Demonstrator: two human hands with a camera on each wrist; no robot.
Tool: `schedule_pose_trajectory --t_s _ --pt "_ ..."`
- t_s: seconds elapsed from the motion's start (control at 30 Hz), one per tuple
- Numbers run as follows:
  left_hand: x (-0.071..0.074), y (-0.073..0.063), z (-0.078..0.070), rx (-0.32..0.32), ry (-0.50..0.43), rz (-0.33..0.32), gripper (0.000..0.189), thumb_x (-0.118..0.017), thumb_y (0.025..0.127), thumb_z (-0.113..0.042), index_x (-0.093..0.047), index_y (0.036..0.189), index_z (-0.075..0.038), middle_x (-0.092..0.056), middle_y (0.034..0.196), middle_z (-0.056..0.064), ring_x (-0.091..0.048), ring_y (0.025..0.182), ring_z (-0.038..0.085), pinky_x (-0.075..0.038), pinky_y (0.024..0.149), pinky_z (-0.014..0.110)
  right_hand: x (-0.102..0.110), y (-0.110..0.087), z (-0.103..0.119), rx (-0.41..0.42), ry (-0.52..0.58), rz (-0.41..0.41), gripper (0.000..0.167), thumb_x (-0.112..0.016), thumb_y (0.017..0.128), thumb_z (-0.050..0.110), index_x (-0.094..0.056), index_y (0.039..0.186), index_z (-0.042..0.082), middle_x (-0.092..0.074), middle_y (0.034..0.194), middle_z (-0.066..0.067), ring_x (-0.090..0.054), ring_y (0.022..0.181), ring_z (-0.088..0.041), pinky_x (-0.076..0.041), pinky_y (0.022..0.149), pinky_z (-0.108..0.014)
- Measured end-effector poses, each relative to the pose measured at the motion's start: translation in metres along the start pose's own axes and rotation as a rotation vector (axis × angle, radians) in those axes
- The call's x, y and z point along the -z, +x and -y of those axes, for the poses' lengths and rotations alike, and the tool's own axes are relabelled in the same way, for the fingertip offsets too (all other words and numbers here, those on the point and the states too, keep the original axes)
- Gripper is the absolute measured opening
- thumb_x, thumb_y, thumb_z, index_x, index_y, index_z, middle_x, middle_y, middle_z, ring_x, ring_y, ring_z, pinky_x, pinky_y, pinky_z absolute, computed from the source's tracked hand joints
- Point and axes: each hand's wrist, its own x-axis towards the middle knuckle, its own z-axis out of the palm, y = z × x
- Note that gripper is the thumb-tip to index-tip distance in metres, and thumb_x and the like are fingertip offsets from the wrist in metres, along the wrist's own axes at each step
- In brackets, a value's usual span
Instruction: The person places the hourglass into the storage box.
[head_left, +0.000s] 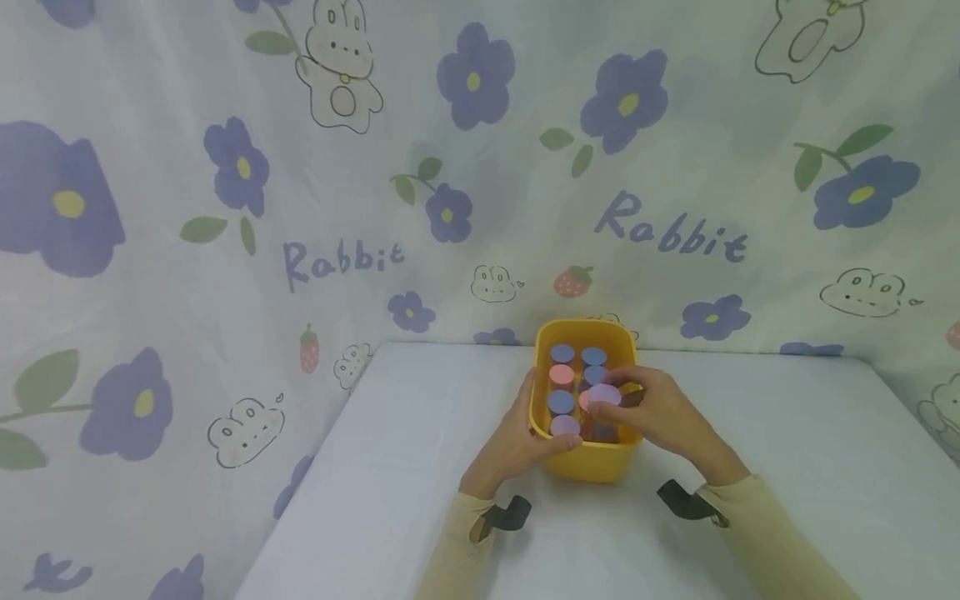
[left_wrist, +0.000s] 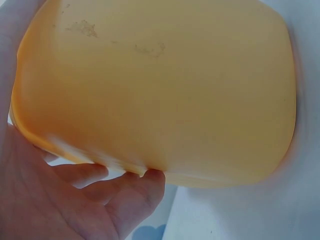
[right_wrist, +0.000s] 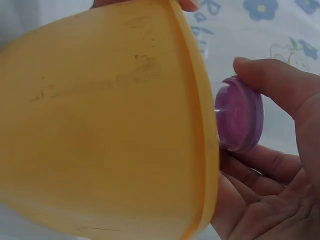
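Note:
A yellow plastic bin (head_left: pixel 588 462) stands on the table, holding several small round containers in two rows. Blue lids (head_left: pixel 561 402), a pink lid (head_left: pixel 562 375) and a lilac lid (head_left: pixel 565 427) face upward. My left hand (head_left: pixel 517 437) grips the bin at its left side, thumb over the near rim; its fingers (left_wrist: pixel 135 200) lie along the outer wall in the left wrist view. Between thumb and fingers, my right hand (head_left: pixel 667 412) pinches a small clear container with a purple lid (right_wrist: pixel 250 115), at the bin's right rim. The bin wall hides its lower part.
The white tabletop (head_left: pixel 420 433) spreads out on both sides of the bin. Behind it hangs a white curtain (head_left: pixel 525 167) printed with flowers and rabbits. Dark straps (head_left: pixel 508 513) are on both wrists, beside the beige sleeves.

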Motion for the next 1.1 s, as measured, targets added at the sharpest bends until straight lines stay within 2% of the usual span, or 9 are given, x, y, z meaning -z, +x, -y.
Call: schedule_pose_trajectory --t_s 0.17,0.3,0.47,0.63,0.87,1.0,1.1 --pt "0.000 0.001 0.001 0.002 -0.001 -0.001 0.112 -0.082 0.084 -0.050 -0.006 0.165 -0.038 -0.033 0.167 -0.005 -0.043 0.146 0.019 -0.041 0.121 0.056 -0.006 0.001 0.002 0.063 -0.100 0.007 0.046 -0.084 0.087 0.031 -0.068 0.122 0.006 -0.072 0.115 -0.009 -0.070 0.090 -0.018 -0.063 0.075 -0.026" --pt "0.000 0.001 0.001 0.007 -0.003 0.009 0.113 -0.082 0.083 -0.054 -0.005 0.165 -0.038 -0.032 0.168 -0.003 -0.042 0.147 0.023 -0.041 0.121 0.057 -0.011 0.002 0.002 0.117 -0.151 0.042 0.041 -0.086 0.084 0.035 -0.072 0.115 0.011 -0.071 0.098 -0.001 -0.065 0.085 -0.017 -0.059 0.073 -0.022" --pt "0.000 0.000 0.000 0.041 0.004 0.012 0.116 -0.082 0.081 -0.058 -0.004 0.165 -0.038 -0.029 0.169 -0.002 -0.041 0.148 0.021 -0.040 0.121 0.057 -0.014 0.003 -0.001 0.163 -0.187 0.095 0.034 -0.086 0.084 0.037 -0.074 0.107 0.015 -0.064 0.085 0.004 -0.059 0.081 -0.016 -0.054 0.069 -0.021" --pt "0.001 0.000 -0.001 0.047 0.004 0.005 0.115 -0.082 0.081 -0.056 -0.005 0.165 -0.038 -0.031 0.168 -0.005 -0.042 0.147 0.019 -0.040 0.122 0.057 -0.015 0.006 0.002 0.166 -0.227 0.124 0.026 -0.086 0.084 0.033 -0.073 0.099 0.017 -0.058 0.078 0.004 -0.055 0.076 -0.014 -0.048 0.063 -0.021" --pt "0.002 0.000 0.000 0.067 -0.012 0.004 0.114 -0.083 0.082 -0.053 -0.005 0.164 -0.041 -0.028 0.170 -0.007 -0.038 0.152 0.026 -0.037 0.122 0.060 -0.016 0.010 0.004 0.159 -0.291 0.145 0.016 -0.085 0.085 0.021 -0.070 0.087 0.015 -0.055 0.071 0.004 -0.054 0.070 -0.013 -0.047 0.060 -0.021" --pt "0.002 0.000 -0.001 0.073 -0.025 0.005 0.113 -0.083 0.083 -0.050 -0.005 0.164 -0.041 -0.028 0.170 -0.007 -0.036 0.153 0.030 -0.036 0.122 0.061 -0.017 0.013 0.006 0.138 -0.334 0.156 0.016 -0.085 0.085 0.017 -0.070 0.087 0.013 -0.057 0.071 0.004 -0.054 0.069 -0.012 -0.049 0.061 -0.022" --pt "0.002 0.000 -0.001 0.076 -0.029 0.004 0.113 -0.083 0.083 -0.049 -0.005 0.164 -0.041 -0.028 0.169 -0.008 -0.037 0.153 0.029 -0.036 0.123 0.060 -0.018 0.014 0.009 0.113 -0.357 0.162 0.017 -0.086 0.085 0.017 -0.070 0.090 0.013 -0.059 0.073 0.004 -0.054 0.070 -0.012 -0.050 0.063 -0.022"
